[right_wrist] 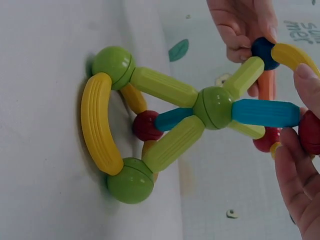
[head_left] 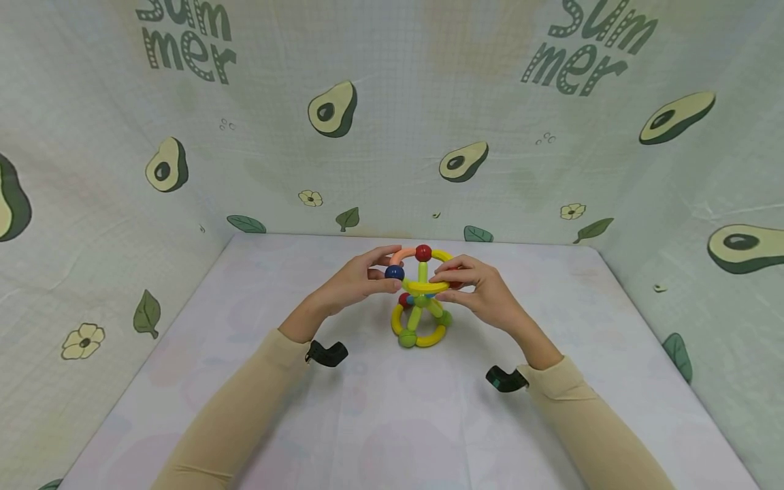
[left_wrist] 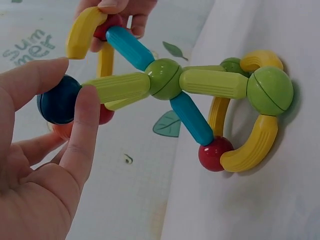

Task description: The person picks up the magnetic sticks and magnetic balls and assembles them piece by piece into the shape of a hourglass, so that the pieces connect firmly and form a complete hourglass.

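Note:
A magnetic ball-and-stick model stands on the table, a yellow curved ring with green balls (right_wrist: 131,181) at its base. Straight green and blue sticks (left_wrist: 195,119) meet at a central green ball (left_wrist: 165,79). My left hand (head_left: 355,280) pinches the dark blue ball (left_wrist: 59,100) at the upper left between thumb and fingers. My right hand (head_left: 488,291) grips a red ball (right_wrist: 311,131) at the upper right, fingers also at the yellow curved stick (head_left: 427,287). This stick spans the near side towards the blue ball. Behind it, an orange curved stick (head_left: 402,256) joins another red ball (head_left: 423,253).
A pale cloth covers the table (head_left: 392,422). Cloth walls (head_left: 392,184) printed with avocados and leaves rise at the back and both sides. Black wrist cameras (head_left: 327,354) sit at both cuffs, in front of the model.

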Motion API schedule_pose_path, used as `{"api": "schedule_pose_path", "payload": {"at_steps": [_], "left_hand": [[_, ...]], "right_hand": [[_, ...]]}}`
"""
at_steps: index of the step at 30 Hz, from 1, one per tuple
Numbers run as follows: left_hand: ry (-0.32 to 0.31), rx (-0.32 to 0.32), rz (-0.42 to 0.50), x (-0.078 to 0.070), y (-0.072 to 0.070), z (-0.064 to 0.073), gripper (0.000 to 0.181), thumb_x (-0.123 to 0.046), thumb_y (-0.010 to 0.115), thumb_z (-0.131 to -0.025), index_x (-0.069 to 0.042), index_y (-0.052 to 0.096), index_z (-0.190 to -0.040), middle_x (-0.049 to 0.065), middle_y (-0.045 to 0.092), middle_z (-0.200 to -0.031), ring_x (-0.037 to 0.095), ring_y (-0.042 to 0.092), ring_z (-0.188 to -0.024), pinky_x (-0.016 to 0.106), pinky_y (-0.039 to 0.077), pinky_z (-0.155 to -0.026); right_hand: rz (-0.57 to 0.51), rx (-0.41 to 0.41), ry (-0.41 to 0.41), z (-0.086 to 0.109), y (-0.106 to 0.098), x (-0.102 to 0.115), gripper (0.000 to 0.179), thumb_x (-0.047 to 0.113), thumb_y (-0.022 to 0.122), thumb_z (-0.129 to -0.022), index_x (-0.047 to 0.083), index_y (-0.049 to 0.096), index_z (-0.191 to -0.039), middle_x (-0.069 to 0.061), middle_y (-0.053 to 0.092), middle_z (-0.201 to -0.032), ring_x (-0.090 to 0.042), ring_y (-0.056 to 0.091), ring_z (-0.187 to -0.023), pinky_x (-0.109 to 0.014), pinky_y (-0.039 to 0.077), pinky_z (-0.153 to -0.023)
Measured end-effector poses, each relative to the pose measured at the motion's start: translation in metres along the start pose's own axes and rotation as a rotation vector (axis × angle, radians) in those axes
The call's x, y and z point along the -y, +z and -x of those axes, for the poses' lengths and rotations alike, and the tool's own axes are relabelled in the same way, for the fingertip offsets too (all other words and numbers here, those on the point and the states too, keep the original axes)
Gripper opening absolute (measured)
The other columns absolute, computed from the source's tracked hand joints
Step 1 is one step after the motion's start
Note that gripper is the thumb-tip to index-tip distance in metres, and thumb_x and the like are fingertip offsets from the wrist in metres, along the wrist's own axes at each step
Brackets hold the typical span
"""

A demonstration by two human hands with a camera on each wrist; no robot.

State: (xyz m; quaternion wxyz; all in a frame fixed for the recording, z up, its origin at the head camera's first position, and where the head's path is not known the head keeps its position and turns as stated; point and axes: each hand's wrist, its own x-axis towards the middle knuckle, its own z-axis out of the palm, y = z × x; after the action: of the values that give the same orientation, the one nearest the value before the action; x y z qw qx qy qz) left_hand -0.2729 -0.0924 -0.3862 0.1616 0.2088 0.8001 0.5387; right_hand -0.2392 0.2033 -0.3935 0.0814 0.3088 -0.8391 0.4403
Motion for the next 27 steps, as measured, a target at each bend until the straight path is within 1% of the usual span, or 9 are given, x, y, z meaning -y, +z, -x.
{"api": "schedule_pose_path", "payload": {"at_steps": [4,9,18,21,25,26,27], "left_hand": [[0.0,-0.004,0.005,-0.0004,0.0007,0.0005,0.075,-0.03,0.081,-0.097,-0.032,0.043,-0.162,0.004,0.053,-0.149,0.023,0.068,-0.118,0.048,0.053,-0.107],[0.0,-0.009,0.011,-0.0001,0.0015,0.0003,0.075,-0.03,0.081,-0.097,-0.03,0.043,-0.162,0.002,0.057,-0.145,0.023,0.069,-0.115,0.046,0.055,-0.105],[0.006,-0.001,0.044,-0.002,0.0028,0.0014,0.076,-0.027,0.082,-0.097,-0.028,0.042,-0.162,0.007,0.056,-0.145,0.024,0.069,-0.114,0.044,0.055,-0.104],[0.005,0.0,0.056,-0.0029,0.0034,0.0017,0.077,-0.026,0.082,-0.096,-0.027,0.041,-0.161,0.009,0.056,-0.142,0.025,0.069,-0.114,0.043,0.056,-0.103],[0.001,-0.009,0.044,-0.0035,0.0041,0.0015,0.077,-0.026,0.083,-0.096,-0.026,0.041,-0.161,0.01,0.058,-0.136,0.025,0.067,-0.114,0.041,0.056,-0.1],[0.0,-0.011,0.044,-0.0036,0.0044,0.0013,0.077,-0.026,0.083,-0.096,-0.026,0.041,-0.161,0.01,0.059,-0.134,0.026,0.066,-0.113,0.044,0.056,-0.101],[0.0,-0.013,0.04,-0.0037,0.0045,0.0013,0.078,-0.026,0.083,-0.095,-0.026,0.041,-0.161,0.01,0.06,-0.133,0.027,0.065,-0.112,0.043,0.056,-0.099]], "right_hand": [[-0.023,-0.02,-0.006,-0.0003,0.0022,-0.0004,0.03,0.007,0.086,-0.086,0.014,0.083,-0.115,-0.003,0.069,-0.12,-0.02,0.061,-0.111,-0.025,0.056,-0.088],[-0.045,-0.048,-0.003,-0.0011,0.0059,-0.0017,0.029,0.006,0.085,-0.087,0.013,0.083,-0.115,-0.004,0.069,-0.119,-0.021,0.061,-0.11,-0.021,0.055,-0.087],[-0.053,-0.073,0.017,-0.0013,0.0085,0.0009,0.032,0.006,0.086,-0.086,0.014,0.083,-0.117,-0.003,0.069,-0.12,-0.02,0.062,-0.111,-0.018,0.055,-0.088],[-0.051,-0.073,0.006,-0.0015,0.0087,0.0015,0.032,0.004,0.086,-0.086,0.013,0.083,-0.116,-0.004,0.069,-0.121,-0.021,0.062,-0.112,-0.017,0.054,-0.088],[-0.044,-0.07,-0.018,-0.0018,0.0088,0.0024,0.032,0.004,0.086,-0.086,0.013,0.083,-0.116,-0.004,0.069,-0.122,-0.022,0.062,-0.113,-0.018,0.054,-0.088],[-0.041,-0.069,-0.022,-0.0017,0.0088,0.0025,0.032,0.004,0.086,-0.086,0.013,0.083,-0.116,-0.004,0.069,-0.122,-0.021,0.062,-0.112,-0.019,0.055,-0.088],[-0.037,-0.069,-0.026,-0.0017,0.009,0.0021,0.032,0.004,0.086,-0.086,0.013,0.083,-0.116,-0.003,0.069,-0.123,-0.02,0.063,-0.111,-0.019,0.055,-0.088]]}}
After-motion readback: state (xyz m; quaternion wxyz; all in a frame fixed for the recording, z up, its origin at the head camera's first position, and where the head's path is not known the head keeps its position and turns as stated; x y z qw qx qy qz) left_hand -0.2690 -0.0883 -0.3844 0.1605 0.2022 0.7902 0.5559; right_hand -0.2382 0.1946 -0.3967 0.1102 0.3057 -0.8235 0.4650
